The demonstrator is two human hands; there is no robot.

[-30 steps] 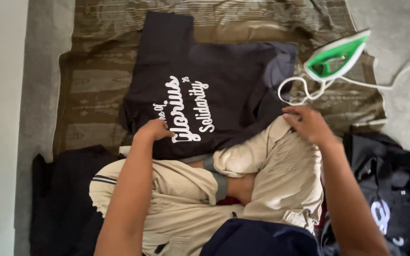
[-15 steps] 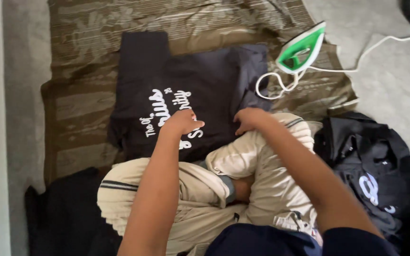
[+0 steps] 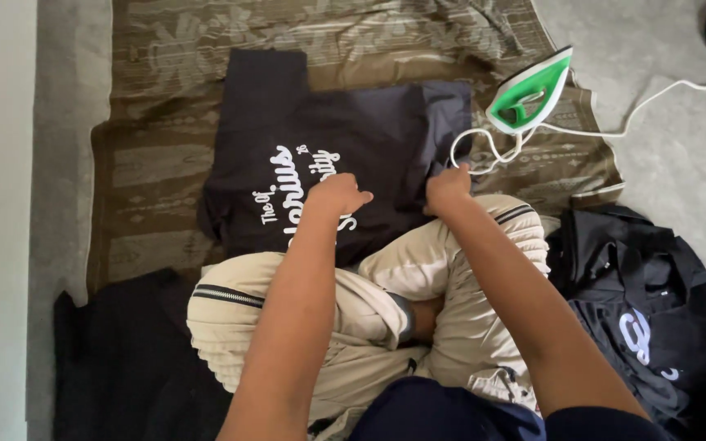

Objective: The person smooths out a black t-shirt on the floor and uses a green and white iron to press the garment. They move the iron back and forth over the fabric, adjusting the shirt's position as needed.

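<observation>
Person is sitting cross-legged on the floor, knees in beige trousers [image 3: 418, 302] overlapping the near hem of a dark T-shirt [image 3: 345, 155] with white lettering. The shirt is lying flat, print up, on a brown patterned cloth [image 3: 165, 163] spread over the floor, apparently as a pressing pad.

Left hand [image 3: 338, 196] is resting on the print, fingers curled loosely under, knuckles pressing the fabric down; it is not gripping anything that I can make out. Right hand [image 3: 448, 188] is closing on the shirt's right edge, pinching the cloth there, seemingly to keep that side taut and square.

Green-and-white iron [image 3: 530, 91] is standing on its heel at the far right corner of the cloth, just beside the shirt but not touching it. Its white cord [image 3: 484, 151] is looping close to the right hand and trailing off over the grey floor.

More dark garments are lying around: a pile [image 3: 655, 310] to the person's right, another [image 3: 124, 359] at the left knee.
</observation>
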